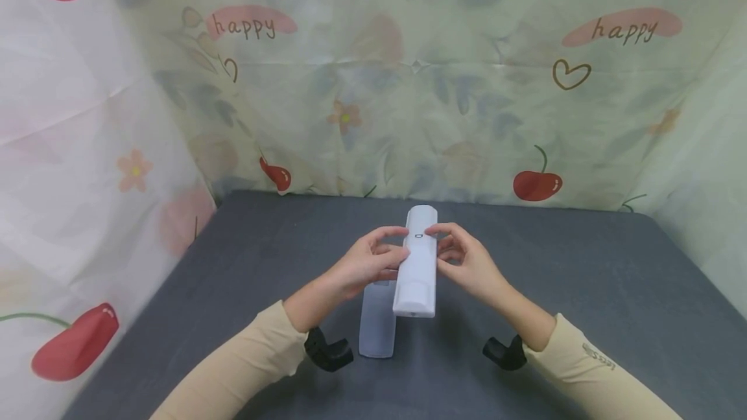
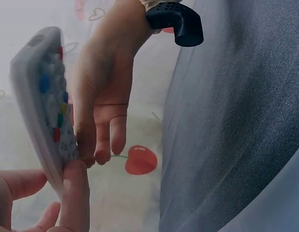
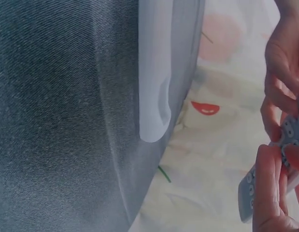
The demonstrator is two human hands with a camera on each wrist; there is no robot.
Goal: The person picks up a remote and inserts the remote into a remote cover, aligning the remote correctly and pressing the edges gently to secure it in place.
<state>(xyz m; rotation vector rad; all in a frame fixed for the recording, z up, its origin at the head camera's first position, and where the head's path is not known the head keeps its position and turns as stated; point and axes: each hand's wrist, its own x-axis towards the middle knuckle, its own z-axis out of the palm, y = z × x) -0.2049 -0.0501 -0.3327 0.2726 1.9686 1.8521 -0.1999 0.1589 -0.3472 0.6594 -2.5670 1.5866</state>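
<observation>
A white remote control (image 1: 417, 268) is held above the table, its back turned up toward the head view. My left hand (image 1: 373, 258) grips its left edge between thumb and fingers. On the opposite edge my right hand (image 1: 467, 261) pinches it, a fingertip near a small rectangular mark on the back. Coloured and grey buttons show on the underside of the remote control (image 2: 48, 106) in the left wrist view. On the table below lies a translucent, sleeve-like cover (image 1: 377, 326), partly hidden by the left hand and the remote; this pale cover (image 3: 155, 72) also shows in the right wrist view.
The dark grey tabletop (image 1: 262, 258) reaches back to a cloth curtain (image 1: 408, 115) printed with cherries and hearts. Another curtain (image 1: 105, 115) hangs along the left side. A black curved wrist mount (image 1: 329, 352) sits at the left wrist, another mount (image 1: 506, 352) at the right.
</observation>
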